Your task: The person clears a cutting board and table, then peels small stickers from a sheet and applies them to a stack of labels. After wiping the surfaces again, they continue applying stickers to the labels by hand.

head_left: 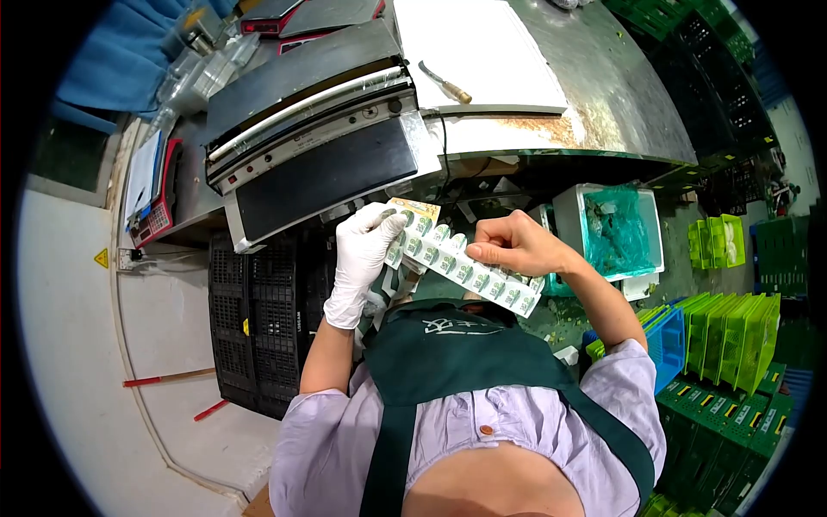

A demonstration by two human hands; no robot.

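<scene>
My left hand (360, 257), in a white glove, is closed on a strip of stickers (469, 272). The strip is white with rows of round green-printed labels, and it slants down to the right in front of my apron. A small orange printed piece (419, 208) shows beside the gloved fingertips. My bare right hand (522, 245) has its fingers curled, thumb and forefinger pinched at the strip's upper edge. Whether a single label is between those fingertips is hidden.
Ahead on the workbench is a film-wrapping machine (319, 164). A knife (446, 84) lies on a white board (491, 52). To the right are a foam box (568, 215) with green plastic inside and stacked lime-green baskets (732, 336). Black crates (256, 319) stand at left.
</scene>
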